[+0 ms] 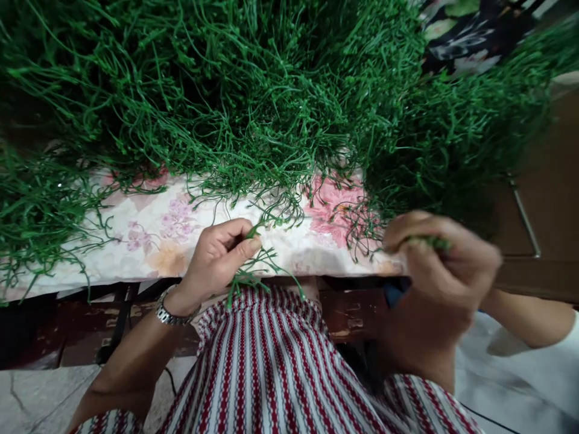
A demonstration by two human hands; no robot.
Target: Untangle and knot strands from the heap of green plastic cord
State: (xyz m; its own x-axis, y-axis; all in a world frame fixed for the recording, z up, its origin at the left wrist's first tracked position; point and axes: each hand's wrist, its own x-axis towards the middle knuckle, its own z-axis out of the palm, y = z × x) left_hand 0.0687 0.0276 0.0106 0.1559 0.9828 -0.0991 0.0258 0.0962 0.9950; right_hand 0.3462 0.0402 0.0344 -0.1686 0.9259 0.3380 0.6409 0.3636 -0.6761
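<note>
My left hand (221,259), with a metal watch on its wrist, pinches a small bunch of thin green stems (256,277) between thumb and fingers. The stems look like plastic foliage and splay out below and beside the thumb. To the right, my right hand (443,253) is smeared by motion, its fingers curled round a bit of green foliage (427,242). It is above the right end of the flower-print cloth (294,241), apart from my left hand. Loose stems lie on the cloth just beyond both hands.
A large heap of green stems (217,96) fills the far side, with a smaller pile (40,223) at left. A cardboard box (556,199) stands at right. Another person's arm (529,316) reaches in from the right edge, and dark floral fabric (470,42) shows at top right.
</note>
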